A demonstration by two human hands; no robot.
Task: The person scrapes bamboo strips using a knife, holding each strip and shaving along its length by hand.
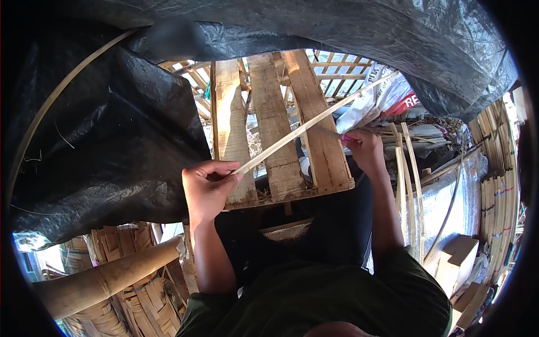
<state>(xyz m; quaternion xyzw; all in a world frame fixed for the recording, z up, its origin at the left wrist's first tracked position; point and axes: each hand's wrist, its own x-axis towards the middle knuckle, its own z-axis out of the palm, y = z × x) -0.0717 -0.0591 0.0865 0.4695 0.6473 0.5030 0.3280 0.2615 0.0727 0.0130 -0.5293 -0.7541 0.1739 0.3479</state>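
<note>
My left hand [209,188] pinches the near end of a long, thin bamboo strip [297,132]. From there the strip slants up to the right, above a bench of rough wooden planks [275,151]. Over the bench's right side, my right hand [366,150] is closed round the pink handle of a knife [349,138]. Its thin grey blade points left, close to the strip; I cannot tell whether the two touch. The strip's far end lies in front of a white and red printed sack [373,98].
Black plastic sheeting [106,135] hangs at the left and across the top. A thick bamboo pole [109,275] lies at lower left beside woven bamboo. Upright strips [412,185] stand near my right forearm. Bundled bamboo slats [494,208] and a wooden block [457,261] are farther right.
</note>
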